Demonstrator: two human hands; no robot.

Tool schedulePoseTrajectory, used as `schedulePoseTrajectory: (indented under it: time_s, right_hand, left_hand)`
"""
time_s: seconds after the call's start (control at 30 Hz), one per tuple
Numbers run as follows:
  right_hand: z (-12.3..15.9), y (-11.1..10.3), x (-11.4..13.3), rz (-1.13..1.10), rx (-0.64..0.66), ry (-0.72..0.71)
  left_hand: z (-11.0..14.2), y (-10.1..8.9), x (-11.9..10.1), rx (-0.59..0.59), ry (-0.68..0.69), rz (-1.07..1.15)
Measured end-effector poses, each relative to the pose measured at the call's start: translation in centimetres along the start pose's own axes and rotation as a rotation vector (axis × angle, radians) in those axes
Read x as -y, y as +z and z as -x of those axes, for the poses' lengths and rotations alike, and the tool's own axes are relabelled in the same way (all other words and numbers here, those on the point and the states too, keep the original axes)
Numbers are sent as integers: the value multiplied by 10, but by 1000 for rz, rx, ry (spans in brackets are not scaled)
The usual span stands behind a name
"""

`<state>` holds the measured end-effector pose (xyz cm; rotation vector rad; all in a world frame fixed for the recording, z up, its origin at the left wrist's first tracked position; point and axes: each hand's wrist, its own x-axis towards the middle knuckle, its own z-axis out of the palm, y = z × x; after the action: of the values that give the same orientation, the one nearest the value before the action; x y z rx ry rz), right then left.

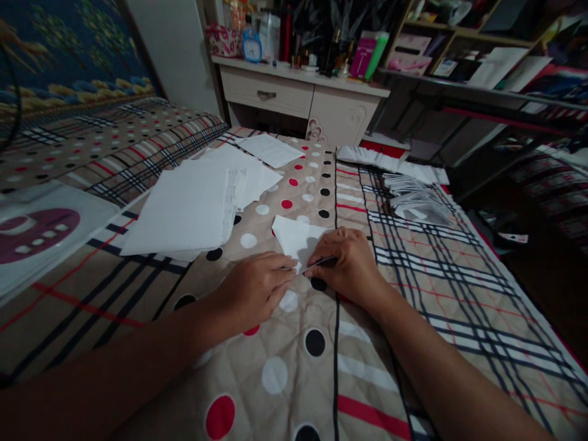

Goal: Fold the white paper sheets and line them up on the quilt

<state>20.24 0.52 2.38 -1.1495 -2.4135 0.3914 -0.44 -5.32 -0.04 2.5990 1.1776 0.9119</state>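
Note:
A small folded sheet of white paper [296, 236] lies on the patterned bedspread [275, 375] in front of me. My left hand [260, 285] rests flat at its near left edge, fingers stretched out and the tips on the paper. From the right, my right hand [346, 263] pinches the paper's near right edge between thumb and fingers, and that edge is lifted a little. Part of the sheet is hidden under the right hand. Left of it lies a stack of white paper sheets [184, 205], with more sheets behind.
Folded paper pieces [416, 199] lie in a pile at the right, with a long row of folded paper [390, 160] behind. A plastic packet with a purple print [41, 229] is at the left. A white dresser [271, 89] and a shelf [468, 33] stand beyond the bed.

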Motion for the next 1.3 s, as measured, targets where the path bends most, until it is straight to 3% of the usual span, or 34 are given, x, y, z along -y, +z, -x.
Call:
schedulePoseTrajectory:
  time_s: [0.13,0.4,0.5,0.63,0.73,0.87,1.1,1.3]
  right_hand:
    - [0,-1,9,114,3,12]
    - [-14,6,16,137,149,129]
    - [-13,5,8,-17,159,172]
    - [-6,-1,-9,-441,175,241]
    - [-5,-3,-21,-601,145,200]
    - [-8,0,-25,-586,120,150]
    - [-12,8,-20,-458,14,270]
    - [-13,11,-25,-446,-52,244]
  left_hand:
    - [-1,-2,1,16,7,9]
    - [0,-1,-4,19,-10,-19]
    - [1,0,-6,23,-9,-46]
    - [1,0,-7,33,-2,-69]
    - [0,-2,-8,60,-49,-83]
    - [-1,-3,-11,90,-71,-90]
    - [-4,-4,-14,185,-19,-184]
    - [-3,-5,-16,196,-47,-190]
